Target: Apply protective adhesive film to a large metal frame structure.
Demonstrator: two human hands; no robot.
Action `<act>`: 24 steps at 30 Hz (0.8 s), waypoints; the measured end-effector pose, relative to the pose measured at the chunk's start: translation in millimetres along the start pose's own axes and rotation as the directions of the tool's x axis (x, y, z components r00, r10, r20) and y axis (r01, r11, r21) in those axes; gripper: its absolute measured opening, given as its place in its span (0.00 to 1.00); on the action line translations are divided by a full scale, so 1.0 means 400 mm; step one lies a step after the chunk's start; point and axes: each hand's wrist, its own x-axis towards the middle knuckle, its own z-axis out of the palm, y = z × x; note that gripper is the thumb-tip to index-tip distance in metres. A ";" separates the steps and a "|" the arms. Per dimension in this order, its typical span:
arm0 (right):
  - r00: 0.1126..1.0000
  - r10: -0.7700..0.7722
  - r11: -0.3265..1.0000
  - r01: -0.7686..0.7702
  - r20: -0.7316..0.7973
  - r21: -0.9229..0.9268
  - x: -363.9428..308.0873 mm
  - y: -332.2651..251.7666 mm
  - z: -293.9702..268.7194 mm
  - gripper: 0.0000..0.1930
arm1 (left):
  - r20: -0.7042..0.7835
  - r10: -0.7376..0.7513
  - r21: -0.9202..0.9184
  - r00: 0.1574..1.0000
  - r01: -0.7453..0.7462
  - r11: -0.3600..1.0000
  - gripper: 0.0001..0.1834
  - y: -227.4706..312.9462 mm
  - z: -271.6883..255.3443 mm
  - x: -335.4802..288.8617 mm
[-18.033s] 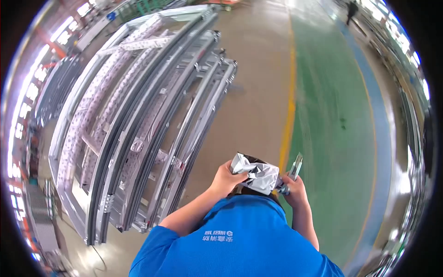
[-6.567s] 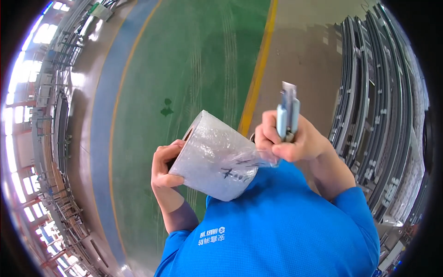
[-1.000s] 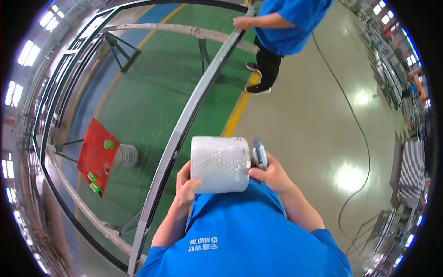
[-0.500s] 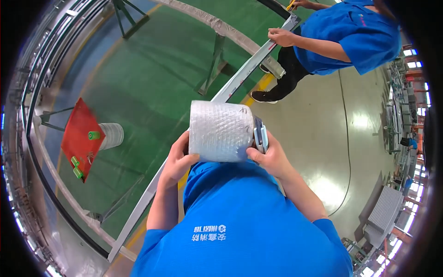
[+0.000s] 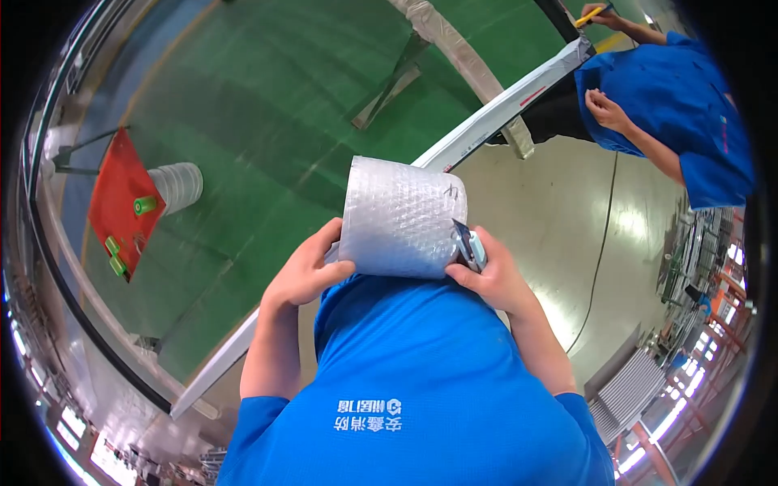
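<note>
A roll of silvery bubble wrap [image 5: 399, 217] is held up against my chest. My left hand [image 5: 308, 269] grips its left lower edge. My right hand [image 5: 490, 275] presses on its right side and also holds a small grey-blue tool [image 5: 468, 244], which looks like a cutter or tape holder. A long white metal beam [image 5: 486, 130] runs under the roll from lower left to upper right, wrapped at its far end.
A co-worker in a blue shirt [image 5: 689, 113] stands at the beam's far end with a yellow tool [image 5: 592, 14]. A red board with green rolls [image 5: 121, 202] and another bubble-wrap roll [image 5: 177, 185] lie on the green floor. A metal trestle [image 5: 397, 77] and a cable [image 5: 600, 243] are nearby.
The view has swung: the co-worker slid to the upper right and the red board moved up and left. Both hands have kept their hold on the bubble-wrap roll at my chest.
</note>
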 end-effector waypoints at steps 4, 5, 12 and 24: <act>0.998 -0.069 0.992 0.069 0.011 -0.104 0.008 -0.008 -0.003 0.24 | -0.176 -0.044 -0.248 0.983 -0.001 0.969 0.37 0.034 0.038 0.032; 0.999 -0.035 0.997 0.036 -0.021 0.061 0.011 -0.007 0.001 0.23 | -0.228 -0.089 -0.203 0.970 0.042 0.978 0.36 0.039 0.051 0.043; 0.996 0.049 0.928 -0.018 -0.075 0.372 0.005 -0.003 0.000 0.23 | -0.156 0.181 -0.237 0.971 -0.215 0.947 0.35 0.027 0.065 0.020; 0.974 -0.228 0.952 0.226 0.017 -0.208 -0.008 0.045 0.045 0.23 | 0.057 -0.072 0.027 0.996 0.070 0.997 0.33 -0.049 -0.025 -0.022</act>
